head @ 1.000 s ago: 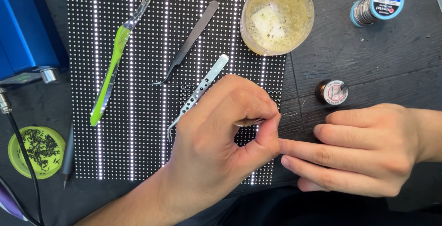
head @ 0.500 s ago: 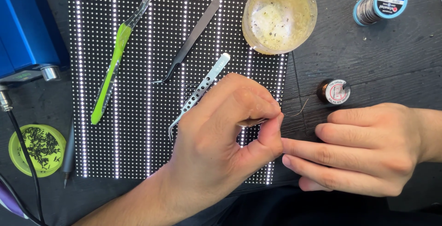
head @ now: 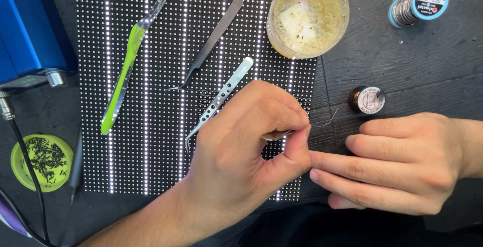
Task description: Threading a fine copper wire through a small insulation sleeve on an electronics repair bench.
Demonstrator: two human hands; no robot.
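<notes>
- Hardly anything has shifted since half a second ago: both hands keep their places, and only the view has drifted slightly.
- Dark wood table (head: 432,56) carries a black LED panel (head: 151,126) with lit white dot rows.
- Left hand (head: 241,161) is pinched shut on a thin wire (head: 329,120), thumb against forefinger, over the panel's right edge.
- Right hand (head: 402,161) lies half curled, fingertips touching the left thumb; holding nothing visible.
- Wire is fine and pale, curving toward a small spool (head: 367,99).
- Tweezers (head: 216,101), toothbrush (head: 126,71), cup (head: 308,15) lie nearby.

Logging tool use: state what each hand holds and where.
Left hand pinches a thin metal strip at its near end between thumb and forefinger. Right hand holds nothing visible.
</notes>
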